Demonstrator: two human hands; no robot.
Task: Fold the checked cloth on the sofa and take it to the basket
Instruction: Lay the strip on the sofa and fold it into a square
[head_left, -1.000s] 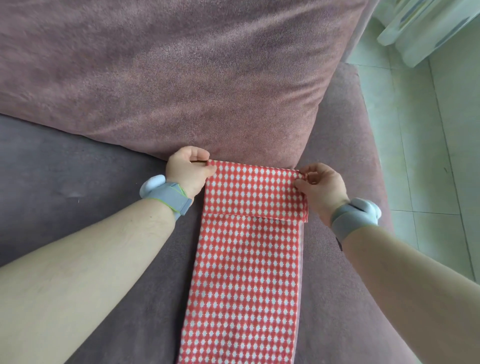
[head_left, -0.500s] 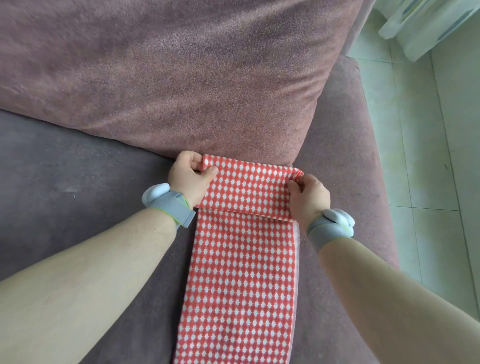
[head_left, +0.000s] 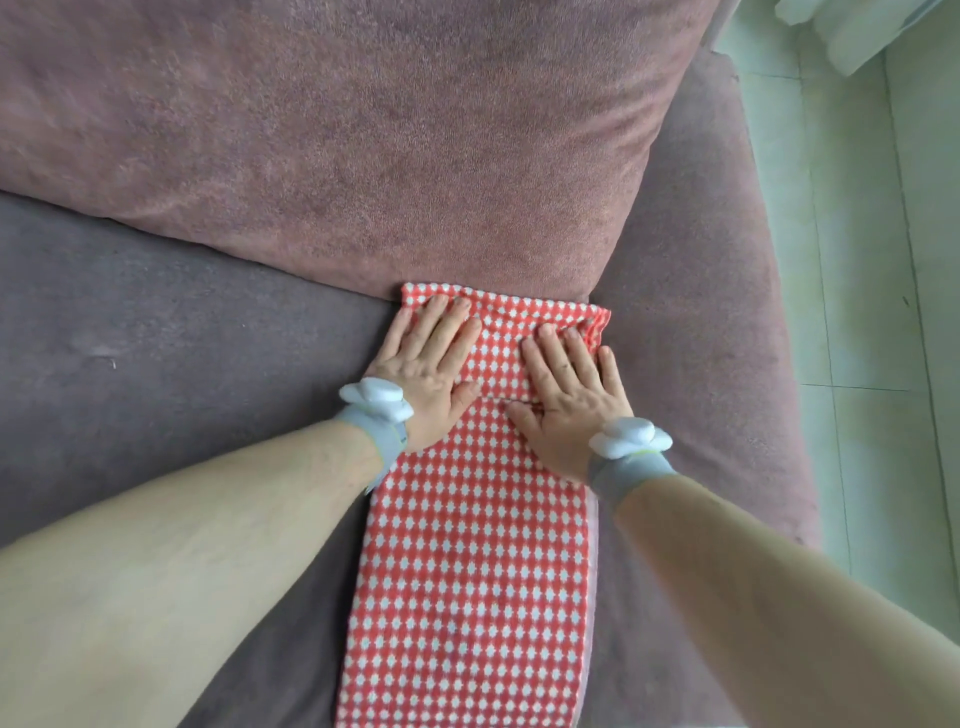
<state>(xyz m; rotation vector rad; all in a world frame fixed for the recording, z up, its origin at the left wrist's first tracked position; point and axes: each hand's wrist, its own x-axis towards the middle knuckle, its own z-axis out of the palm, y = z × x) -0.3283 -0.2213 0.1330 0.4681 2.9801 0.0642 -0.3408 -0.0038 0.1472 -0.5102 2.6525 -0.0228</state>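
Note:
A red-and-white checked cloth (head_left: 472, 561) lies as a long narrow strip on the purple sofa seat (head_left: 156, 374), running from the back cushion towards me. Its far end is turned over into a short flap against the cushion. My left hand (head_left: 428, 364) lies flat on the left half of that flap, fingers straight. My right hand (head_left: 566, 389) lies flat on the right half, fingers straight, with the cloth slightly bunched beyond its fingertips. The basket is not in view.
A large pink back cushion (head_left: 363, 135) stands right behind the cloth. The sofa arm (head_left: 717, 312) runs along the right. Beyond it is a pale tiled floor (head_left: 872, 364) with a white object (head_left: 852, 31) at the top right corner.
Both hands let go of the flap's corners, which they pinched before, and now lie flat on the folded flap. The flap sits a little closer to the cushion.

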